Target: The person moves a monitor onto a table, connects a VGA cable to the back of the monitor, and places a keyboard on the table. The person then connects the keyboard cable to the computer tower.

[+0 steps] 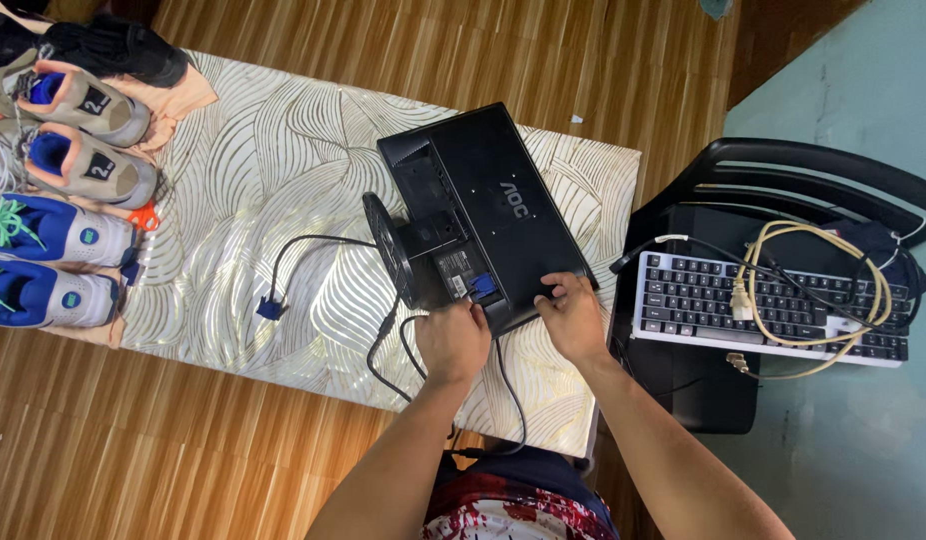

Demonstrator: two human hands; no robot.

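The person is leaning over a black computer monitor (483, 210) lying face down on the patterned tabletop (283, 150), its round stand (388, 245) sticking out to the side. The left hand (453, 340) is curling its fingers in at the rear port panel, right at the blue cable plug (483, 288) seated there; the fingertips are hidden behind the knuckles, so I cannot tell whether they are pinching the plug or only touching it. The right hand (573, 315) is lying flat and open, fingers spread on the monitor's near edge, apparently bracing it. This looks like the cable-connection step at the back of the screen. Whatever comes next probably calls for a steady hold on the casing and careful finger work at the plug. A black cable (313, 240) is trailing away past the left fingers to a loose blue connector (272, 308) on the table. Beyond the right fingers, a keyboard (753, 305) is resting on a black chair (813, 165).
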